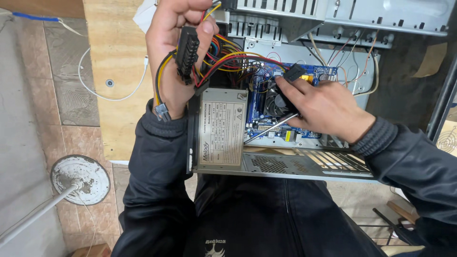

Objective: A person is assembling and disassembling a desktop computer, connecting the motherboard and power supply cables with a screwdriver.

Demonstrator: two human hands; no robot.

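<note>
An open grey computer case (304,166) lies in front of me. My left hand (171,52) is raised over its left side, closed on a black multi-pin power connector (187,54) with a bundle of red, yellow and black wires (228,54). My right hand (328,109) reaches into the case over the blue motherboard (257,95), fingers touching the black cooler fan (276,101), and it holds a screwdriver (273,127) whose metal shaft points down-left. A grey power supply box (223,127) with a label sits between the hands.
The case rests on a light wooden board (114,57) over tiled floor. A white cable (100,95) loops on the board. A round white base with a pole (78,178) stands at lower left. Drive bays (333,14) fill the case's far end.
</note>
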